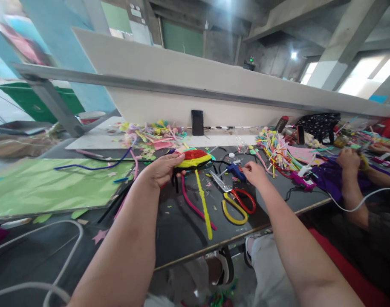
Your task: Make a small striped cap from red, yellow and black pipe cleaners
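The left hand [164,169] had its fingers closed on a red and yellow fuzzy piece [196,159], edged in black, which sat just beyond their tips. A yellow stem [203,200] ran from beneath it, to the right of those fingers, toward the near edge of the dark table [174,238]. The right hand [255,174] had its fingers bent together at a blue glue gun [235,171]; from my spot I couldn't tell whether they gripped it. Scissors [227,188] lay just nearer than those fingers, pastel stems [276,151] beyond them to the right.
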Tool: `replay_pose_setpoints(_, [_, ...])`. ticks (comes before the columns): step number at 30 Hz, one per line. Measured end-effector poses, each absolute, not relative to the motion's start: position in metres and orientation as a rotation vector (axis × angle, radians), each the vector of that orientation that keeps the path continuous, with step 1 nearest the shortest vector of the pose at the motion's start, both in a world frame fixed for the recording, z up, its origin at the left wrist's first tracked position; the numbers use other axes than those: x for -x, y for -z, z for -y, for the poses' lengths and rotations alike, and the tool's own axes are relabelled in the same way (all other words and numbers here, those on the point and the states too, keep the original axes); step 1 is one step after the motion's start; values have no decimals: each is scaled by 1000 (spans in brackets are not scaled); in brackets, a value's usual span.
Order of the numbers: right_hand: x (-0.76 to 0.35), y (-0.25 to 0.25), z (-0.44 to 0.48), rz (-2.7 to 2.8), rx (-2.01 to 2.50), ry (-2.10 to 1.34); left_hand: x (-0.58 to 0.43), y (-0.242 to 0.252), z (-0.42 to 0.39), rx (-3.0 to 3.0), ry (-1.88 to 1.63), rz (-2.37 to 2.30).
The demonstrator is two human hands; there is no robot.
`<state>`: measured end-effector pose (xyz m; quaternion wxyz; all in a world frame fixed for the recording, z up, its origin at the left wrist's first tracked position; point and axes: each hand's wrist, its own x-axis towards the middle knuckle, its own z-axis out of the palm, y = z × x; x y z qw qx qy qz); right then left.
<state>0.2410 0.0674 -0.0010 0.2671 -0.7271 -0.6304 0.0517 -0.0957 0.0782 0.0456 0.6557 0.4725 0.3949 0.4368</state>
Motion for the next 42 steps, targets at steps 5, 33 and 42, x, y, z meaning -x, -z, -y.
replay_pose_setpoints(5, [-214,1,-77,1851,2183,-37,96,-45,-79,-1063,-1003,-873])
replay_pose_setpoints(33, [-269,-39,-10,1302,974,-872,85,-48,-72,-1125,-927,-795])
replay_pose_setpoints(42, [-248,-33,-6,1357,1020,-864,77,-49,-67,-1074,-902,-791])
